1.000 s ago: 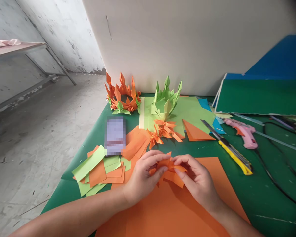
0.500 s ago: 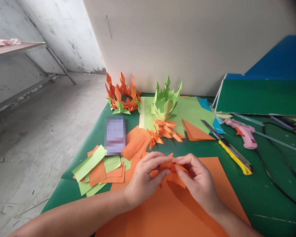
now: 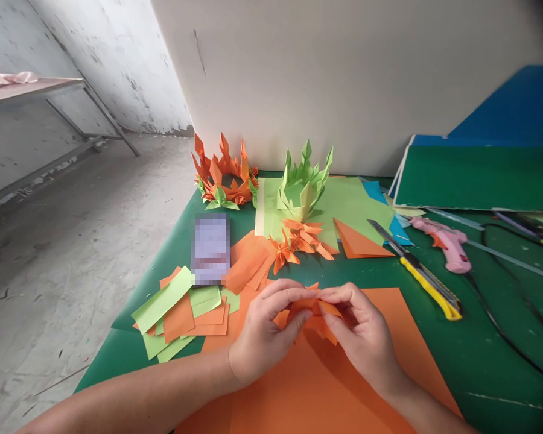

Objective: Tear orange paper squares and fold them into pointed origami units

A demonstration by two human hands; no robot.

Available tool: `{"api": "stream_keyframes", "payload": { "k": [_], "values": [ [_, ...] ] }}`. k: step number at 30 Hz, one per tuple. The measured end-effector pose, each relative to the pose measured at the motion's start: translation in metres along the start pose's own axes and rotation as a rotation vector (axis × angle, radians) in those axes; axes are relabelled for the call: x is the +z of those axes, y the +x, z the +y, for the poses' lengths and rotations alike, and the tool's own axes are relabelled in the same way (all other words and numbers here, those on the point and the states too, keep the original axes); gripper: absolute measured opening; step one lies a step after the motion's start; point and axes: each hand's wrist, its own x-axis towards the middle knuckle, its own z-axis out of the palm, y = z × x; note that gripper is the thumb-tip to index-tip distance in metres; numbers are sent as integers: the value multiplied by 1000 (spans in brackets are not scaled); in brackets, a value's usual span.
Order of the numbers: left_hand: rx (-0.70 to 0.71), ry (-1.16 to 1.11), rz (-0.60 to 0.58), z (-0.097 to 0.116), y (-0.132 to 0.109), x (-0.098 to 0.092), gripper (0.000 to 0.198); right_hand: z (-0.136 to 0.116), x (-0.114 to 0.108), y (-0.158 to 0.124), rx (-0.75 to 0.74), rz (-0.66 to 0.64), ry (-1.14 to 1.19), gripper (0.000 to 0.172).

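Between my hands is a folded orange paper piece (image 3: 315,308), pinched from both sides above a large orange sheet (image 3: 294,386). My left hand (image 3: 271,325) has thumb and fingers closed on its left part. My right hand (image 3: 362,325) pinches the right part between thumb and forefinger. Fingers cover much of the piece, so its full shape is hidden. Just beyond lie several folded orange paper flowers (image 3: 301,241). Behind them a light green paper crown (image 3: 304,187) stands upright, and an orange paper crown (image 3: 225,175) with green leaves stands to its left.
Orange and green paper pieces (image 3: 176,313) lie at left, beside a blurred purple rectangle (image 3: 210,247). A folded orange triangle (image 3: 359,241), a yellow utility knife (image 3: 428,289) with its blade out, and a pink glue gun (image 3: 443,241) with a cord lie at right on the green table (image 3: 493,349).
The fingers have shifted slightly on the orange paper piece, whose flaps sit at a slightly different angle. Both hands keep their pinch; everything else stays in place.
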Motion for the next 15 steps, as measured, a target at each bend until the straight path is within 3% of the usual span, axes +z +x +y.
{"api": "stream_keyframes", "payload": {
  "k": [3, 9, 15],
  "values": [
    [-35, -7, 6, 1, -2, 2, 31, -1, 1, 1, -12, -10, 11, 19],
    [-247, -105, 19, -1, -6, 6, 38, -5, 3, 1, -13, -31, -24, 24],
    [-303, -138, 14, -1, -6, 5, 29, -5, 2, -2, -28, -51, -79, 20]
  ]
}}
